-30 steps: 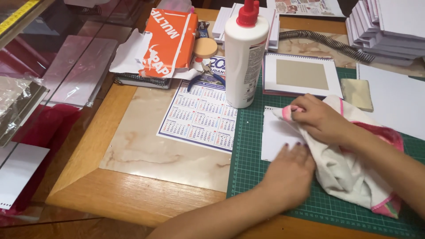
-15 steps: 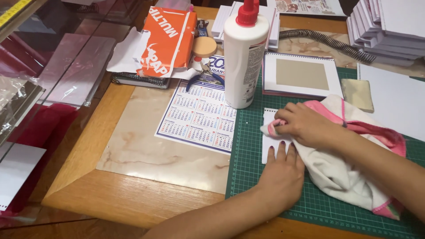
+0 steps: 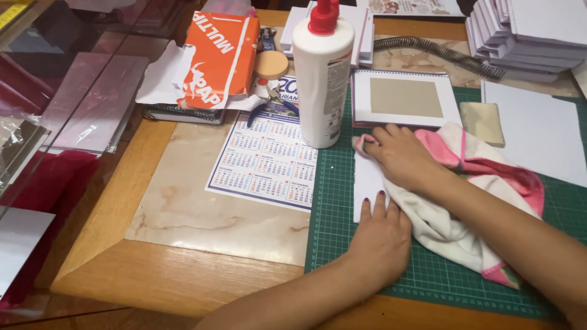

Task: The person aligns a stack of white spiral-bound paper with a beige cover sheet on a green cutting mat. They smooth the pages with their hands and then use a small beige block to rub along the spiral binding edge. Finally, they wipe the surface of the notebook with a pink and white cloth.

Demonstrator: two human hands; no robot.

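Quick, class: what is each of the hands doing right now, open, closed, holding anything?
Left hand: open, flat, pressing down the white sheet on the green cutting mat.
Right hand: open, palm down, pressing the pink and white cloth onto the sheet.

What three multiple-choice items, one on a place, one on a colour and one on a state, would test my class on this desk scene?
1. Where does the white glue bottle stand?
A. On the stack of notebooks
B. At the left edge of the green cutting mat, beside the calendar sheet
C. On the floor

2. What colour is the bottle's cap?
A. Red
B. Blue
C. Yellow

3. What is the right hand doing?
A. Holding the pliers
B. Hanging in the air with nothing in it
C. Pressing a pink and white cloth onto the white sheet

Answers: 1 B, the bottle's base sits where mat and calendar meet. 2 A, the cap is plainly red. 3 C, the right hand lies on the cloth over the sheet, while the left hand rests flat on the sheet's lower edge.
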